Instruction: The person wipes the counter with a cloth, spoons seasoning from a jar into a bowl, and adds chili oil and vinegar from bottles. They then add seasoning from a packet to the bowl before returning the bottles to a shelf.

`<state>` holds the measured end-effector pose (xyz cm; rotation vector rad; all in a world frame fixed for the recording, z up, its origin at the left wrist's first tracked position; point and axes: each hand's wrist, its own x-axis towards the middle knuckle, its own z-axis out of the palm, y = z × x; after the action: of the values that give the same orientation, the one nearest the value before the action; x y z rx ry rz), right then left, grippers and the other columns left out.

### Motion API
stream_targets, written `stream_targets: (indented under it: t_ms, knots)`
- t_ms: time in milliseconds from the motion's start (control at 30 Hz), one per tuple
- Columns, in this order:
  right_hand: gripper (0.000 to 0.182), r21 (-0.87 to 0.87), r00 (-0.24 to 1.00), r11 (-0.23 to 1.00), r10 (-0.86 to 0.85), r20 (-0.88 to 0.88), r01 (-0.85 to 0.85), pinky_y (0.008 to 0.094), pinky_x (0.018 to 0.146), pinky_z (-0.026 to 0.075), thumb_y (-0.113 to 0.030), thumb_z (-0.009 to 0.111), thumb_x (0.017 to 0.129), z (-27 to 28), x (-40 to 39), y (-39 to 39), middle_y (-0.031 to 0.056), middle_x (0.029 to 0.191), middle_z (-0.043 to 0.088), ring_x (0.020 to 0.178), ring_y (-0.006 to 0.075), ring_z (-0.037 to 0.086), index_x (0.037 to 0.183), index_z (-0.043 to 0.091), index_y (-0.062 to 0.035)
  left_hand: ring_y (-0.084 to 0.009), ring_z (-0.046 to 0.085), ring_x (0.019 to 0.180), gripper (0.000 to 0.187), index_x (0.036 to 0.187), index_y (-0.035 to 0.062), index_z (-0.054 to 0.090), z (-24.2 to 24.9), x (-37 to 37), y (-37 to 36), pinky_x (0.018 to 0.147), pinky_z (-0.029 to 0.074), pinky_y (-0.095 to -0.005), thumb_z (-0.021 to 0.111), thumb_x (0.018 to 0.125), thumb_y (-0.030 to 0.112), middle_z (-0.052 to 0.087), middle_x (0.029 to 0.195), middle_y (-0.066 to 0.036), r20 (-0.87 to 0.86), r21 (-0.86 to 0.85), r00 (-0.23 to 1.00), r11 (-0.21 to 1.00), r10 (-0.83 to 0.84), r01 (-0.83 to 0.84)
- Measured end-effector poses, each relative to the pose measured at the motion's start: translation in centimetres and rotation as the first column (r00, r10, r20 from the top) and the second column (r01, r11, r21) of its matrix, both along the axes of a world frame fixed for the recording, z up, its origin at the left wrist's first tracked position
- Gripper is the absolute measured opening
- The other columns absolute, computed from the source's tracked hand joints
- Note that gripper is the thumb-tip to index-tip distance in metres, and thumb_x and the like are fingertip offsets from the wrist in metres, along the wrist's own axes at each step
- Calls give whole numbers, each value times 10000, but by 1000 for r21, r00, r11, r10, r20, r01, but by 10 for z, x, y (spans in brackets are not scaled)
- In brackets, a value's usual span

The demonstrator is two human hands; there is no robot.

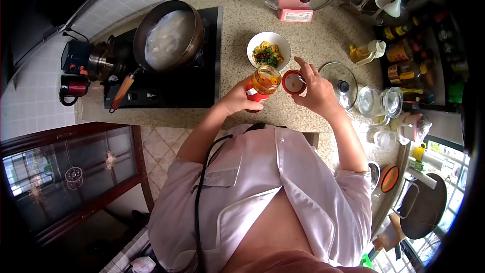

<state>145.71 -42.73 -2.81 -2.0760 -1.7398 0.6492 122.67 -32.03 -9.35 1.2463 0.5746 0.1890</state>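
Observation:
My left hand [238,97] is wrapped round a glass jar [259,91] with a red and white label. Its mouth is uncovered, and orange-red sauce coats the inside. In my right hand [319,91] is the jar's red lid [293,82], pinched by the rim with its pale inside turned toward me. The lid is apart from the jar, just to its right. Beyond both hands stands a white bowl [251,45] holding chopped green herbs, yellowish pieces and something dark.
On the stove [212,81] at left, a wok [194,35] holds cloudy, steaming liquid. A glass lid [344,87] and a glass jar [371,102] lie right of my right hand. A pink scale [295,15] stands at the back, bottles [401,73] on a right-hand rack.

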Motion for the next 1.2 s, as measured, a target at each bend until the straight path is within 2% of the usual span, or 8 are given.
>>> stream_targets:
  t_ms: [67, 367, 633, 700, 967, 1033, 1133, 1200]
  knots:
    - [893, -30, 1000, 999, 26, 13, -26, 391, 814, 549, -162, 777, 655, 8, -1, 1, 128, 1174, 560, 988, 298, 638, 1418, 313, -157, -164, 547, 1060, 774, 1332, 72, 453, 3, 2, 0, 936, 452, -338, 753, 619, 71, 571, 1177, -50, 8, 1, 1000, 1000, -11, 11]
    - [769, 72, 977, 991, 126, -171, -115, 369, 861, 526, -96, 782, 636, 28, 2, 8, 129, 1154, 611, 1046, 290, 624, 1332, 455, -118, -153, 550, 1044, 751, 1313, 73, 473, 2, -2, -2, 928, 454, -334, 748, 614, 73, 579, 1157, -44, 13, -27, 999, 998, -50, 50]
    - [647, 93, 850, 995, 86, -519, -44, 315, 903, 502, -42, 745, 628, 32, 6, 13, 126, 1153, 622, 1073, 237, 618, 1242, 542, -35, -152, 560, 1010, 706, 1266, 76, 511, -6, -5, -3, 920, 452, -330, 771, 609, 94, 598, 1112, -34, 69, -101, 997, 995, -17, 24]
    - [647, 126, 856, 990, 114, -505, -58, 312, 891, 504, -43, 744, 626, 29, 9, 15, 123, 1152, 622, 1072, 231, 616, 1242, 545, -34, -130, 587, 890, 576, 1179, 70, 563, -9, -4, -4, 791, 485, -295, 742, 634, 124, 626, 995, -28, 122, -109, 992, 993, -22, 35]
    - [639, 143, 898, 984, 160, -411, -110, 327, 879, 495, -70, 750, 633, 44, 6, 21, 113, 1158, 623, 1065, 226, 615, 1238, 548, -28, -135, 586, 897, 603, 1207, 65, 553, -6, -1, -5, 790, 486, -295, 740, 636, 127, 625, 1005, -30, 161, -131, 986, 990, -39, 61]
    - [624, 136, 920, 979, 191, -342, -153, 258, 702, 494, -38, 725, 639, 51, 1, 24, 64, 1143, 617, 909, 139, 605, 1237, 547, -47, -137, 585, 907, 616, 1217, 64, 550, -5, -1, -6, 804, 483, -297, 742, 636, 129, 624, 1014, -31, 156, -126, 987, 990, -38, 59]
    - [615, 90, 910, 976, 218, -351, -199, 260, 612, 454, -61, 725, 636, 53, -2, 29, 50, 1116, 618, 834, 127, 586, 1222, 537, -55, -140, 581, 932, 659, 1248, 65, 529, -5, 0, -6, 832, 476, -305, 750, 630, 120, 618, 1043, -34, 143, -166, 988, 983, -51, 75]
    - [624, 70, 904, 971, 239, -355, -229, 263, 630, 465, -69, 723, 625, 50, -6, 33, 61, 1099, 617, 842, 136, 591, 1218, 529, -53, -156, 582, 984, 757, 1313, 71, 469, -4, 2, -5, 881, 472, -323, 760, 615, 32, 601, 1116, -51, 77, -200, 995, 977, -62, 76]
